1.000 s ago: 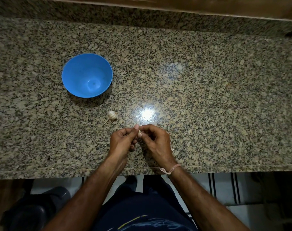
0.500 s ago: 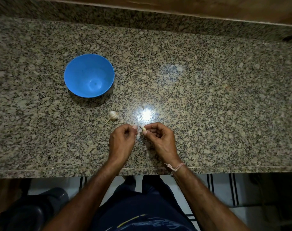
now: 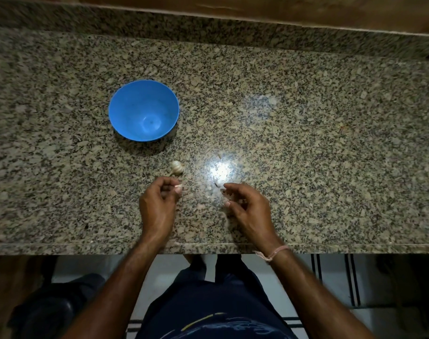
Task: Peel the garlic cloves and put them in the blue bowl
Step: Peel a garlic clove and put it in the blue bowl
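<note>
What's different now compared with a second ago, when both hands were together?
The hands have pulled apart. The left hand moved left, still pinching the garlic clove at its fingertips. The right hand drew right, fingers loosely curled; pale skin bits lie on the counter by it. The blue bowl still has no cloves in it, and the garlic bulb stayed put.

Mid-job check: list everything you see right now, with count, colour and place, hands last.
blue bowl: 1, blue, empty, far left on the counter
garlic bulb: 1, off-white, between bowl and left hand
garlic clove: 1, pale, pinched in left fingertips
peel scraps: a few, whitish, by the right fingertips
granite counter: 1, speckled grey-beige
wrist thread: 1, pink, right wrist
left hand: holds the clove
right hand: loosely curled, apparently empty
</note>
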{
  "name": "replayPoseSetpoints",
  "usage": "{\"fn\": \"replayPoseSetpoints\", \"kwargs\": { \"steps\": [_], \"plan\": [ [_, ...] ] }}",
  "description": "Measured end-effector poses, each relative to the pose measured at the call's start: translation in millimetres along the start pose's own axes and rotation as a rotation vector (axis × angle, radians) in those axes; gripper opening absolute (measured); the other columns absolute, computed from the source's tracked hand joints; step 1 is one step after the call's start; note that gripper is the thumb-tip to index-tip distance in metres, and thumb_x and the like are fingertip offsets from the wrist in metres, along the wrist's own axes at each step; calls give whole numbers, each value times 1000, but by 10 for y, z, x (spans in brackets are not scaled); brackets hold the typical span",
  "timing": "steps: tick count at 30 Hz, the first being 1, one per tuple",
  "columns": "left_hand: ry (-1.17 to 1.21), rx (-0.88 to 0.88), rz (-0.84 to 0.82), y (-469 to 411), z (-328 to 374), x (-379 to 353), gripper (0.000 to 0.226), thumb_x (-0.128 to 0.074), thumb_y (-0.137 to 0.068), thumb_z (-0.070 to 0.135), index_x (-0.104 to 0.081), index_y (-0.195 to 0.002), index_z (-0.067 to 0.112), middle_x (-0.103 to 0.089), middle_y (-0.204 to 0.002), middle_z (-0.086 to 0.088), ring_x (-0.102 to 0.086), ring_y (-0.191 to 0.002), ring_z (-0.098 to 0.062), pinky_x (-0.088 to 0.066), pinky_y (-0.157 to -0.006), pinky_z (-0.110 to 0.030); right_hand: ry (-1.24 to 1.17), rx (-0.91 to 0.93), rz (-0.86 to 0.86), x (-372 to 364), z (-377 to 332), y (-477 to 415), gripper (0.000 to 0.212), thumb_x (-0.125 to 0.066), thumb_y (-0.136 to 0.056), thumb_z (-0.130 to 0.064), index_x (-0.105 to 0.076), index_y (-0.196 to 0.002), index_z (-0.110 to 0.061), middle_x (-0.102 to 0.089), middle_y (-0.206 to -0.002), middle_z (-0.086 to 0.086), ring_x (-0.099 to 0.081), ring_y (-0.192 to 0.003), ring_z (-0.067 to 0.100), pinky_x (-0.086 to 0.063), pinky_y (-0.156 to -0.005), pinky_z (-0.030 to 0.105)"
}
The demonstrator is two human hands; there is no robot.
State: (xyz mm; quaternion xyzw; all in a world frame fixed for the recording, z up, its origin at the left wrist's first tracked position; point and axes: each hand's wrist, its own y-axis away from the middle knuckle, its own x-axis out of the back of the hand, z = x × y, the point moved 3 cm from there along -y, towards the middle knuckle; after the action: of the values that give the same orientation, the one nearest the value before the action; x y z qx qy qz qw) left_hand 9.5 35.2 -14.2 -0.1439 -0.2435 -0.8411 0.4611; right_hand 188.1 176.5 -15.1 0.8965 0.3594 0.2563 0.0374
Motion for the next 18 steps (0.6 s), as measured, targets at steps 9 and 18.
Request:
{"fn": "replayPoseSetpoints", "kwargs": {
  "steps": [9, 18],
  "plan": [
    [-159, -170, -1, 308, -95, -36, 29, -77, -91, 9, -60, -113, 14, -52, -114, -1, -59, -83, -2, -44, -65, -2, 295, 13, 183, 352, 263, 424, 53, -73, -89, 8, -63, -137, -12, -56, -122, 4, -55, -103, -12, -50, -79, 5],
    [-191, -253, -142, 360, -37, -336, 27, -78, -90, 10, -61, -108, 21, -56, -102, 4, -55, -82, -7, -42, -66, -5, 180, -22, 186, -75, -11, 178, 31, -63, -95, 11, -68, -121, -4, -59, -113, 1, -55, -91, -7, -45, -79, -1]
  ]
}}
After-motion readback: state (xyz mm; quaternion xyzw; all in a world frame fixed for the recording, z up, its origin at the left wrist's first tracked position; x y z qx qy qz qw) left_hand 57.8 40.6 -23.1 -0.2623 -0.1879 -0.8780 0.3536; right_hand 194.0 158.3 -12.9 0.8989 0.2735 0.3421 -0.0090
